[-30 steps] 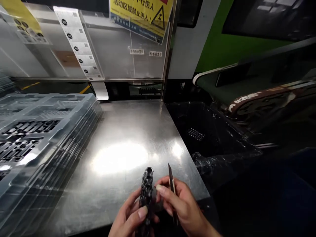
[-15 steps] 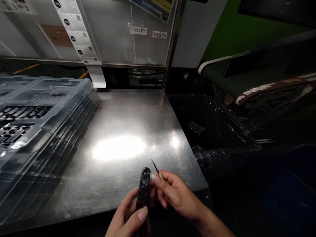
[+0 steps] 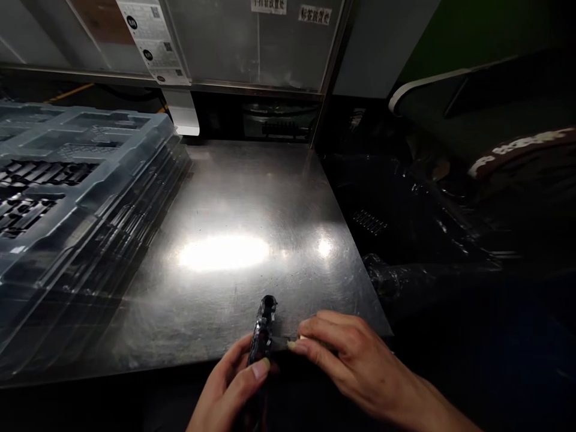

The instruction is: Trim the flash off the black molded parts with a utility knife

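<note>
Hands (image 3: 288, 366) grip a black part (image 3: 263, 327); panel labels (image 3: 315, 13) unreadable.

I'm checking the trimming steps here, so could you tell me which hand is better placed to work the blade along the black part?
Probably the right hand: it pinches the thin blade with the tip at the black plastic part's side. The left hand is wrapped around that part, thumb on it, steadying it over the steel table edge.
</note>
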A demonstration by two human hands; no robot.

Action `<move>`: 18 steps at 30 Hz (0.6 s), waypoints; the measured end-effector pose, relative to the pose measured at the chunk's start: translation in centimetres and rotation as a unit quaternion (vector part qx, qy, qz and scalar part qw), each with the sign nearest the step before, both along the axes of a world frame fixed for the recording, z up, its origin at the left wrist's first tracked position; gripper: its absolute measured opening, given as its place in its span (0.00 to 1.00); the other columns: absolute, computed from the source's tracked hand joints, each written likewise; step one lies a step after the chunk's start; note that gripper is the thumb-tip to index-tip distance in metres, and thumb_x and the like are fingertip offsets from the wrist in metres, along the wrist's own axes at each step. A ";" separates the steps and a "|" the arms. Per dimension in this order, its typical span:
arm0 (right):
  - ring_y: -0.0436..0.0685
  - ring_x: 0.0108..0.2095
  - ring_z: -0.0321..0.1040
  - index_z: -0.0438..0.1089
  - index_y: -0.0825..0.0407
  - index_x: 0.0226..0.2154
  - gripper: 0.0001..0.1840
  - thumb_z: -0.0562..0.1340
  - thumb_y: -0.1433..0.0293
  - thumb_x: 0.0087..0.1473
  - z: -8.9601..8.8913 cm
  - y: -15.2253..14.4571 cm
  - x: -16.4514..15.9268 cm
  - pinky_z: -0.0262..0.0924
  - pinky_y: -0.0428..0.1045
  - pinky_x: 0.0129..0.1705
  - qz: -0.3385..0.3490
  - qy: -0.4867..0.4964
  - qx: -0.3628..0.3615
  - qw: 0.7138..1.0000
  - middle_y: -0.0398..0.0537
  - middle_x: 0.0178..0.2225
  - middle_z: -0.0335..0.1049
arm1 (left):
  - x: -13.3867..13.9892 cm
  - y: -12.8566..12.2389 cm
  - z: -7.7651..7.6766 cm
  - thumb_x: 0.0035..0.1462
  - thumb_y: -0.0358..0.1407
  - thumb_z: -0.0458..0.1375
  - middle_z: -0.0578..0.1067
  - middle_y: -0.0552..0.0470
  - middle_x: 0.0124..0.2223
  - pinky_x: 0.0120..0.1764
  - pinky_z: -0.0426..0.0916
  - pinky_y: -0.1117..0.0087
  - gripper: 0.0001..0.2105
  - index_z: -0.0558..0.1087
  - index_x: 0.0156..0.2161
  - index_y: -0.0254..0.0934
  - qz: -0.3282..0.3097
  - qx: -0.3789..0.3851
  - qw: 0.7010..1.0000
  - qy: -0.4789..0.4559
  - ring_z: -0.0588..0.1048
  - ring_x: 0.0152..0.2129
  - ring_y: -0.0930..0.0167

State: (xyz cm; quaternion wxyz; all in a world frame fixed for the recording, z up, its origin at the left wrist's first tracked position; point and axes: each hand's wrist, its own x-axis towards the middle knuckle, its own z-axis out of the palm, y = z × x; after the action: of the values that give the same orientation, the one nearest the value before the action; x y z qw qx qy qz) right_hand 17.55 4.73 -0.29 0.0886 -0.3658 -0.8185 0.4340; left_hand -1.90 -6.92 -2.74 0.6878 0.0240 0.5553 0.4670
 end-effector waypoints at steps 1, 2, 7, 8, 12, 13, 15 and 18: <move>0.56 0.30 0.70 0.77 0.45 0.37 0.20 0.56 0.53 0.72 0.0 0.1 0.0 0.60 0.51 0.33 0.003 -0.004 0.001 1.000 0.44 0.31 0.73 | 0.0 0.0 0.0 0.51 0.46 0.72 0.80 0.51 0.25 0.23 0.68 0.68 0.28 0.78 0.57 0.41 0.007 0.002 1.000 0.004 0.69 0.13 0.72; 0.56 0.30 0.70 0.77 0.45 0.37 0.21 0.56 0.53 0.71 0.1 0.2 0.1 0.60 0.51 0.33 0.004 -0.008 0.005 1.000 0.45 0.30 0.73 | 0.0 0.0 -0.1 0.51 0.46 0.72 0.82 0.50 0.29 0.25 0.70 0.68 0.27 0.79 0.56 0.41 0.015 0.007 1.000 0.010 0.70 0.14 0.72; 0.56 0.27 0.69 0.77 0.47 0.34 0.22 0.55 0.56 0.73 0.0 0.6 0.1 0.58 0.52 0.31 0.014 -0.026 0.059 0.998 0.45 0.27 0.72 | 0.1 0.0 -0.2 0.51 0.45 0.72 0.83 0.48 0.35 0.31 0.73 0.68 0.25 0.80 0.53 0.41 0.023 0.018 0.999 0.036 0.78 0.25 0.66; 0.56 0.27 0.69 0.77 0.47 0.34 0.22 0.55 0.56 0.73 -0.1 0.6 0.1 0.58 0.51 0.31 0.015 -0.025 0.066 0.997 0.45 0.27 0.72 | 0.1 -0.1 -0.2 0.51 0.45 0.72 0.82 0.47 0.35 0.32 0.73 0.68 0.25 0.80 0.53 0.41 0.023 0.018 0.999 0.039 0.80 0.28 0.64; 0.55 0.26 0.69 0.77 0.46 0.34 0.21 0.56 0.57 0.72 -0.4 0.8 0.1 0.59 0.51 0.30 0.012 -0.013 0.072 0.997 0.45 0.26 0.72 | 0.1 0.0 0.1 0.49 0.46 0.73 0.82 0.46 0.35 0.32 0.73 0.68 0.27 0.79 0.54 0.40 0.020 0.015 0.999 0.037 0.81 0.32 0.60; 0.55 0.26 0.69 0.78 0.46 0.34 0.21 0.56 0.57 0.72 -0.4 0.8 0.0 0.59 0.51 0.30 0.013 -0.013 0.072 0.997 0.44 0.26 0.71 | 0.0 0.0 0.2 0.50 0.46 0.72 0.82 0.46 0.35 0.32 0.73 0.67 0.27 0.79 0.55 0.40 0.016 0.016 0.999 0.031 0.80 0.29 0.62; 0.55 0.26 0.69 0.77 0.47 0.33 0.21 0.56 0.57 0.72 -0.2 0.9 -0.1 0.59 0.51 0.31 0.015 -0.017 0.065 0.998 0.44 0.26 0.71 | 0.0 0.1 0.3 0.51 0.46 0.72 0.82 0.47 0.35 0.30 0.72 0.67 0.28 0.78 0.56 0.40 0.007 0.016 1.000 0.018 0.76 0.21 0.68; 0.54 0.27 0.69 0.77 0.47 0.34 0.19 0.57 0.59 0.72 0.1 1.0 -0.3 0.59 0.50 0.32 0.013 -0.010 0.038 0.999 0.43 0.27 0.72 | -0.1 0.3 0.5 0.52 0.46 0.71 0.82 0.48 0.35 0.29 0.71 0.68 0.27 0.78 0.57 0.40 -0.002 0.014 1.000 0.006 0.70 0.15 0.74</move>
State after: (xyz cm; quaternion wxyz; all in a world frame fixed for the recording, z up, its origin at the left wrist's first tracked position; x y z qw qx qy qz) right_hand 17.29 5.78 -0.19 0.0883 -0.3559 -0.8400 0.3999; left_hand -1.96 -6.63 -2.19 0.6851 0.0371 0.5526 0.4732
